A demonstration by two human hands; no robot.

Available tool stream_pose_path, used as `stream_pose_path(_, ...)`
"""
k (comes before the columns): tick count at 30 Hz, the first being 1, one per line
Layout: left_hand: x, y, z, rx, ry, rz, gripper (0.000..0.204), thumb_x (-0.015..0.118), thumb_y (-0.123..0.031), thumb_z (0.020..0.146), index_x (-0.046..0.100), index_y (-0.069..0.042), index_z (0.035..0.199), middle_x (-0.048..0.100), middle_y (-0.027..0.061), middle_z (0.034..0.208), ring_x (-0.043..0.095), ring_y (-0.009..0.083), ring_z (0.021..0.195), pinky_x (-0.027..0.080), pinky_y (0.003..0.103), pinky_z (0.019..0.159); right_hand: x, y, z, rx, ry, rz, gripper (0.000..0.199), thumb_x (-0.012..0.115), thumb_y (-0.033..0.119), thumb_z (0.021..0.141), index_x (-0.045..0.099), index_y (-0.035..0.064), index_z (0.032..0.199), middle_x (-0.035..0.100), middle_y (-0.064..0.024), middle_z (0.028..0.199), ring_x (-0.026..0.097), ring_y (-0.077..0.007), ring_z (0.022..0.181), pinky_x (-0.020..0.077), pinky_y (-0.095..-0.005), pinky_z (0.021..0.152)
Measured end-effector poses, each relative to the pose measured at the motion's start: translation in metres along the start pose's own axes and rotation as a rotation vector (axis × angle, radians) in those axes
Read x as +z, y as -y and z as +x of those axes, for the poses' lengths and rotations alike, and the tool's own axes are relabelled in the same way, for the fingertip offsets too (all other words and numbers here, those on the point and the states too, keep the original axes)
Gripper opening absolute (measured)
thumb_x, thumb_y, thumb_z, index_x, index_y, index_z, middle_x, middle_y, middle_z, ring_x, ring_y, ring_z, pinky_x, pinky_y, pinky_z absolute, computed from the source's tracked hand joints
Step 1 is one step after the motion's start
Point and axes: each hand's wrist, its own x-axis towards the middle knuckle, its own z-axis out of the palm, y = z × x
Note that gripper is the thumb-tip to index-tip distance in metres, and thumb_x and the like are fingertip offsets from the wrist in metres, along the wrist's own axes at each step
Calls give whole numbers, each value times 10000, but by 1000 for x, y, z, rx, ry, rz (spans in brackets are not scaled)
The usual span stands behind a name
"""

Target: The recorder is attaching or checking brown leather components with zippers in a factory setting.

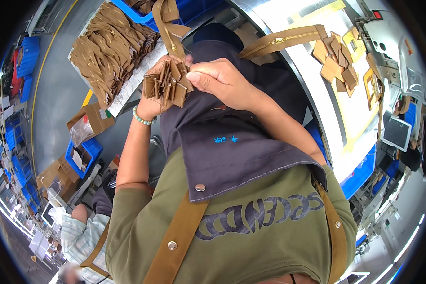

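A bundle of folded brown strips (169, 86), probably light, bendable yet springy, and best held around its sides, sits above a dark apron (251, 163) between two hands: the left hand (150, 107) wraps its left side; the right hand (224, 83), fingers curled, pinches its right edge.

Place: factory workshop, stitched goods. Evidence: heap of brown zippered strips (111, 49); loose brown pieces (338, 61) on a tabletop (275, 16), white machine (388, 40) alongside; blue bins (29, 57); grey floor (59, 78), yellow-lined; second person (87, 236) nearby.
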Motion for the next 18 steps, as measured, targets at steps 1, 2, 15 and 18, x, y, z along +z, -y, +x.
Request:
stream_pose_path(1, -7, 4, -5, 109, 16, 169, 533, 839, -134, 770, 614, -20, 1240, 624, 77, 1176, 588, 188, 1183, 464, 341, 1038, 0, 1, 0, 17, 14, 35, 363, 545, 280, 1067, 606, -9, 856, 505, -85, 659, 456, -183, 612, 430, -338, 610)
stream_pose_path(2, -13, 4, -15, 108, 12, 172, 533, 839, -134, 770, 614, -20, 1240, 624, 77, 1176, 588, 188, 1183, 464, 341, 1038, 2, 2, 1, 33, 31, 72, 359, 539, 292, 1071, 617, -2, 881, 513, -60, 665, 465, -150, 623, 426, -323, 609)
stream_pose_path(15, -25, -53, -88, -500, 261, -8, 443, 861, -153, 787, 591, -17, 1112, 623, 19, 1049, 590, 126, 964, 490, 285, 887, 29, -45, 1, 163, 140, 103, 403, 485, 348, 1090, 692, 47, 1259, 628, -54, 762, 610, -171, 768, 480, -331, 718)
stream_pose_path(18, -25, -47, -96, -512, 217, 54, 526, 882, -79, 769, 595, -8, 1204, 648, 32, 1126, 600, 118, 1023, 495, 297, 939, 43, -60, -1, -72, 153, -95, 380, 501, 339, 1061, 706, 39, 1174, 731, -141, 937, 694, -350, 912, 521, -450, 784)
